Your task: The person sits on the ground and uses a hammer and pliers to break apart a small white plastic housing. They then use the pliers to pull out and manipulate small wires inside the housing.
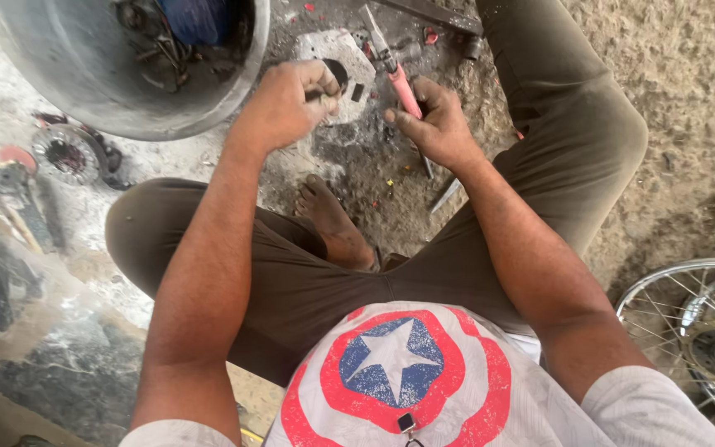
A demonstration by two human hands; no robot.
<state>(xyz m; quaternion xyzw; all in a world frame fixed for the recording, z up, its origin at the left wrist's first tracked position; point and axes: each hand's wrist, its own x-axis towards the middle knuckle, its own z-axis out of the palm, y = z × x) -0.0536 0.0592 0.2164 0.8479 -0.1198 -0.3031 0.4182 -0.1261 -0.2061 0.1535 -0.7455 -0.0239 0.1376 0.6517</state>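
Observation:
I sit cross-legged on a dirty floor, looking down at my lap. My left hand (287, 103) is closed around a small dark part, held just above a flat grey metal plate (349, 58) with a hole in it. My right hand (434, 124) grips a tool with a pink handle (405, 89); its metal jaws point away toward the plate. The two hands are a short gap apart. What the left hand holds is mostly hidden by the fingers.
A large grey metal tub (84, 66) with tools and blue cloth stands at top left. A round hub part (68, 153) lies below it. A spoked wheel (705, 331) rests at lower right. My bare foot (328, 219) lies in the middle.

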